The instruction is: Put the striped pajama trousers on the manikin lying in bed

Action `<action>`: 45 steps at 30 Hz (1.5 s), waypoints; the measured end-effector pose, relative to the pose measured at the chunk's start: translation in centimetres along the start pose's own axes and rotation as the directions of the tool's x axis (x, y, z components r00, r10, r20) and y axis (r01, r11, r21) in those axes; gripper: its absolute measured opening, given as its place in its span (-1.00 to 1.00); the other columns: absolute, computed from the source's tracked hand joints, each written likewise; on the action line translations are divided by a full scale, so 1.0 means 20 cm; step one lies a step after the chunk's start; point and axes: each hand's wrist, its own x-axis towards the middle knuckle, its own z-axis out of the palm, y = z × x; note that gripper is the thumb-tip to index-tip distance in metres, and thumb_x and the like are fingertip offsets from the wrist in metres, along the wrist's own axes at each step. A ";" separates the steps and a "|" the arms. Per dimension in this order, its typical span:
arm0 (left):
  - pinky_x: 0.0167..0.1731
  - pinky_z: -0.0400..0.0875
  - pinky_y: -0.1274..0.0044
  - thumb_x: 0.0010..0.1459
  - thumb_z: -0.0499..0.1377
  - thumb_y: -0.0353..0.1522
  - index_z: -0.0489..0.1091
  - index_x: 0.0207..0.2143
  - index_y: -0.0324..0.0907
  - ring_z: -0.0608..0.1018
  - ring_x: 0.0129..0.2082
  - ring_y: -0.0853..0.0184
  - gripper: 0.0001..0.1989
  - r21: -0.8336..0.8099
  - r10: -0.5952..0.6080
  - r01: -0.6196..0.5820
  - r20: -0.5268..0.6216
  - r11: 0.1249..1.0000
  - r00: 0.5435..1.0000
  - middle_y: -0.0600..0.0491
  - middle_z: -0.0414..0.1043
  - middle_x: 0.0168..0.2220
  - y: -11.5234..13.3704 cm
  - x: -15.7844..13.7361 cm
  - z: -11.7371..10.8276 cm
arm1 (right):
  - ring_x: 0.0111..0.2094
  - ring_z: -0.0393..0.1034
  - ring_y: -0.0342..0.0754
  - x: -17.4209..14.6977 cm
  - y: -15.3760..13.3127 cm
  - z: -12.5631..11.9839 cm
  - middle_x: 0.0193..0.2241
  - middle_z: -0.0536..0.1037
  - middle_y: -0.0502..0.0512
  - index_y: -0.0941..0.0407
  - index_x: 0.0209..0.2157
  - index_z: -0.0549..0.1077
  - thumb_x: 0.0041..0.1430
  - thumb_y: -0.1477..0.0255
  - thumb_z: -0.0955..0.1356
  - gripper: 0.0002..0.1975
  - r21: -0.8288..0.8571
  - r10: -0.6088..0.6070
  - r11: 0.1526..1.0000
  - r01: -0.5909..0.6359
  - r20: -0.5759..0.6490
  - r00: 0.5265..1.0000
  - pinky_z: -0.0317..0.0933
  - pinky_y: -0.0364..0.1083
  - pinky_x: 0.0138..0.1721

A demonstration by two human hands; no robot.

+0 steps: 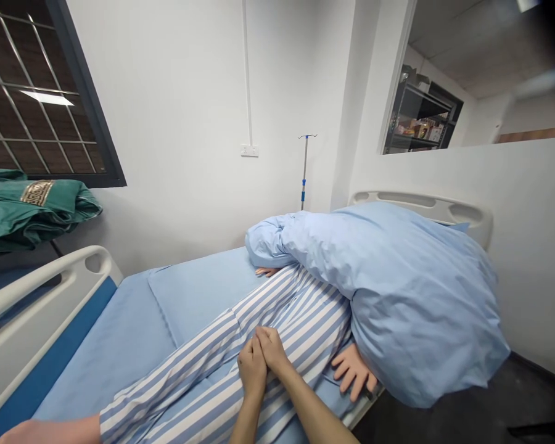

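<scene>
At the far left a barred window [37, 117] looked over a heap of green cloth [41, 209], and in front of both rose the bed's white-and-blue footboard [76, 287]. A blue sheet [203, 290] covered the mattress, and across it lay a figure in striped trousers [305, 314]. Over the trousers, the left hand [252, 367] and right hand [272, 350] were clasped together, fingers curled inward; whether they pressed on the cloth could not be told. Beyond them, the wall carried a socket [250, 150], and a drip stand [304, 166] stood behind the bed. To the right a bulky blue quilt [398, 283] stood in the way — it hid the figure's upper body, the stand's foot and part of the headboard [472, 213] — while the figure's splayed hand [355, 369] stuck out beneath its edge.
</scene>
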 end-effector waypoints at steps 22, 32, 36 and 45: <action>-0.57 0.15 0.56 0.00 -0.05 -0.17 0.25 -0.72 -0.20 0.32 -0.61 0.36 -0.62 -0.079 -0.022 0.026 0.061 0.997 0.998 0.09 0.29 -0.71 0.17 0.05 0.12 | -0.61 0.03 -0.20 0.04 0.03 -0.12 -0.70 0.17 -0.06 0.14 -0.68 0.15 0.08 0.29 0.11 -0.66 0.133 -0.038 0.990 0.053 -0.113 0.993 0.01 -0.20 -0.56; -0.57 0.17 0.55 -0.02 -0.04 -0.17 0.28 -0.67 -0.21 0.33 -0.58 0.35 -0.65 -0.119 -0.090 0.098 0.064 0.988 0.994 0.07 0.31 -0.67 -0.01 0.08 0.13 | -0.65 -0.03 -0.24 0.04 -0.04 -0.08 -0.75 0.05 -0.11 0.15 -0.75 0.08 0.06 0.31 0.13 -0.63 -0.091 -0.026 0.996 0.011 -0.164 0.986 -0.12 -0.21 -0.61; -0.54 0.19 0.55 0.01 -0.07 -0.16 0.28 -0.65 -0.21 0.33 -0.57 0.36 -0.63 -0.126 -0.063 0.072 0.075 0.989 0.995 0.08 0.31 -0.65 -0.01 0.07 0.13 | -0.65 -0.03 -0.24 0.05 -0.04 -0.12 -0.75 0.05 -0.11 0.15 -0.74 0.06 0.08 0.30 0.13 -0.63 -0.083 -0.048 0.996 0.040 -0.103 0.993 -0.13 -0.21 -0.61; -0.66 0.05 0.58 -0.07 0.00 -0.20 0.03 -0.74 -0.15 0.11 -0.70 0.47 -0.68 -0.261 -0.226 0.220 0.008 0.940 0.974 0.21 -0.01 -0.77 0.09 0.12 0.17 | -0.65 0.00 -0.23 0.04 0.02 -0.14 -0.74 0.11 -0.09 0.14 -0.72 0.10 0.10 0.28 0.12 -0.62 0.068 -0.027 0.997 0.032 -0.072 0.997 -0.09 -0.21 -0.60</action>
